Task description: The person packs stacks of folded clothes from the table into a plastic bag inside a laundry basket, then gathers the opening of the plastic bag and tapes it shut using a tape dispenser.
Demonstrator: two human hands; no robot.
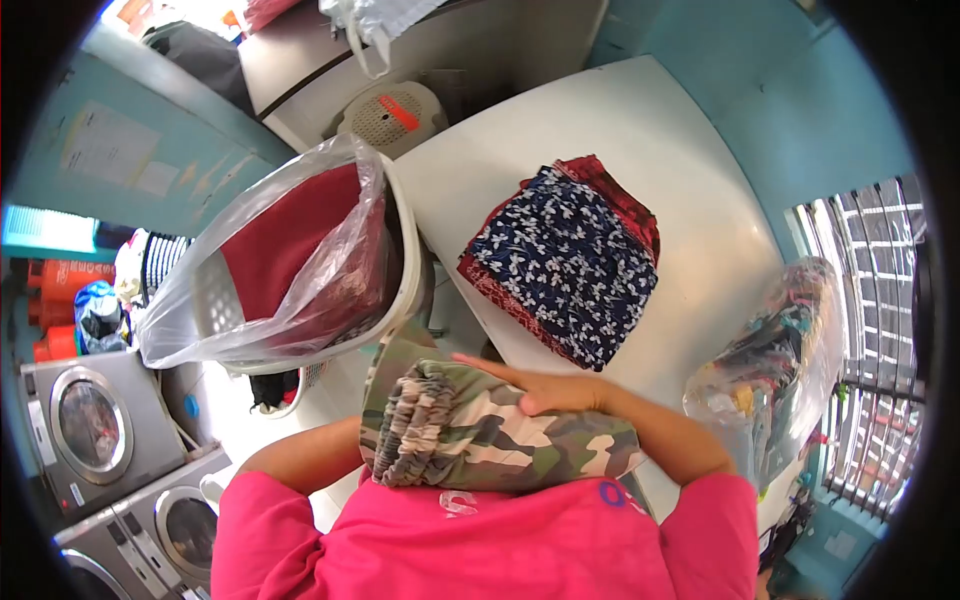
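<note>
The right hand (560,390) clasps a folded green, brown and tan camouflage-print cloth garment (540,450) with a gathered edge, close to the chest; the left hand is hidden behind it, so its grip cannot be told. Beyond the right hand, a folded navy, white-flowered cloth with red patterned edges (575,265) lies on the white desk (690,160). Left of that hand is a pale plastic basket (410,240) with dark red cloth (300,230) in clear plastic; to its right, a clear plastic bag of mixed fabrics (770,370). Farther left stand grey front-loading machines (95,420).
</note>
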